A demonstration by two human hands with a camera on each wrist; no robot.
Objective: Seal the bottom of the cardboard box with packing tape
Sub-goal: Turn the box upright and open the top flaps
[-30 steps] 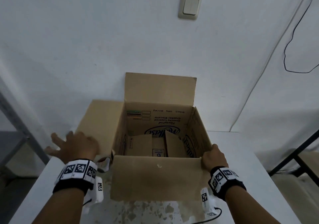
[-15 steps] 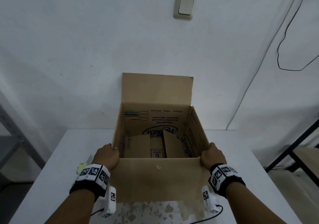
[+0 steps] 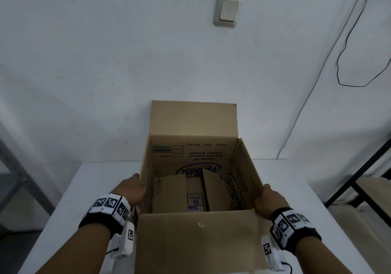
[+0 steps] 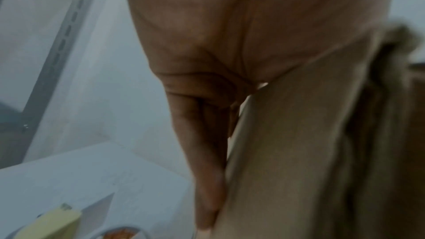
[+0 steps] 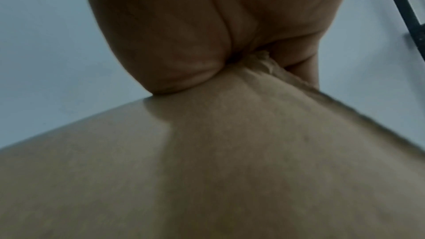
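Note:
A brown cardboard box [image 3: 198, 237] stands open-topped on the white table [image 3: 300, 189], far flap upright, near flap folded out toward me. Loose inner flaps [image 3: 171, 193] lie partly folded at its bottom. My left hand [image 3: 131, 191] lies against the box's left wall; in the left wrist view its fingers [image 4: 207, 152] run straight down the cardboard [image 4: 287, 152]. My right hand [image 3: 269, 199] grips the near right corner; in the right wrist view the cardboard edge [image 5: 264, 64] sits pinched between thumb and fingers. A pale yellow object [image 4: 50, 224] and a brown-orange rounded thing [image 4: 122, 233], perhaps tape, lie left of the box.
The white wall stands right behind the box, with a light switch [image 3: 227, 11] and a hanging black cable [image 3: 349, 79]. A grey shelf upright [image 3: 12, 163] is left of the table and a dark metal frame [image 3: 359, 178] is on the right.
My left hand left the spread-out left flap and came to the box's left wall; that flap now hangs folded down. The box looks slightly nearer. The right hand kept its grip.

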